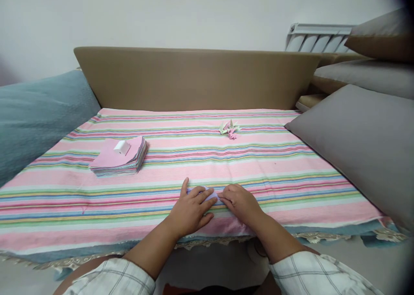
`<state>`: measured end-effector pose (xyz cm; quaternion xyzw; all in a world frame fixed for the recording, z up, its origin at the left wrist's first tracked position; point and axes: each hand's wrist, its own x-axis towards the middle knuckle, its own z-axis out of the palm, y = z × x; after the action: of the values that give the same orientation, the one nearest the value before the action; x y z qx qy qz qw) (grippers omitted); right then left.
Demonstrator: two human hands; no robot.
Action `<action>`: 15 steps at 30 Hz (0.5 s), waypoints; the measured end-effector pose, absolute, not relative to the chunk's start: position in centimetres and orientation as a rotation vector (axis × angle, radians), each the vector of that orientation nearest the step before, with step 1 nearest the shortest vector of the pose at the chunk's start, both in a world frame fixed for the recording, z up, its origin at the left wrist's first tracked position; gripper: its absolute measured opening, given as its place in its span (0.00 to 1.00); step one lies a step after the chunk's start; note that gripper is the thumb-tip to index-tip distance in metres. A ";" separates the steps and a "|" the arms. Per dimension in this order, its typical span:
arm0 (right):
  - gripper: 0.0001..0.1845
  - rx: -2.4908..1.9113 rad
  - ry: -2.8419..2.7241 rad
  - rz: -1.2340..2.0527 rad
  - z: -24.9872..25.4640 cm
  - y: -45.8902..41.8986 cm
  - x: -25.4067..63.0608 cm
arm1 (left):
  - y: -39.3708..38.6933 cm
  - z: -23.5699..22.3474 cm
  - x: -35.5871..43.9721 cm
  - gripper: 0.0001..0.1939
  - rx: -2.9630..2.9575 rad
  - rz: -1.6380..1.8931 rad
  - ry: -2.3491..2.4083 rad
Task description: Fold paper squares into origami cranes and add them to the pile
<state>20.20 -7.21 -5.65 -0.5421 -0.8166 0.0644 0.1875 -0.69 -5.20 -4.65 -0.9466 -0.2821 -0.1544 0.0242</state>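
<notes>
"Where do we have our hands?"

"Our left hand (193, 208) lies flat with its fingers spread out, on top of the purple paper (211, 195). Our right hand (238, 200) has its fingers bent, and their tips touch the right end of that paper."

"Are our hands together?"

"They are near each other, but a bit apart. We can't tell if our right hand pinches the paper or just pushes on it."

"Where is the purple paper?"

"It is on the stripy cloth (181, 157), close to our side. We see only some of it, because our left hand hides the rest."

"What else do we see on the cloth?"

"On the left we see a big paper pile (114, 157). The top sheet is pink, and a little white block (122, 147) sits on it. Farther back, to the right of the pile, we see the folded paper shapes (230, 129), pink and pale green, all close together."

"And around the cloth?"

"We see a brown board (197, 79) behind it, a blue cover (45, 114) on the left and a big gray pillow (359, 144) on the right."
</notes>
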 end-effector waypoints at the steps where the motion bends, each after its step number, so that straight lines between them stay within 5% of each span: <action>1: 0.11 -1.529 -2.317 0.160 -5.6 -7.3 20.1 | -5.2 -4.6 -0.7 0.20 -2.935 -0.481 -0.874; 15: 0.09 -1.633 -2.381 0.033 -4.6 -7.9 20.0 | -5.3 -4.6 -0.6 0.20 -2.944 -0.483 -0.875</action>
<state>19.99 -7.86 -4.64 -0.5611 -0.8179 0.0113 0.1267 -0.61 -5.32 -4.61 -0.9468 -0.2814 -0.1552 0.0164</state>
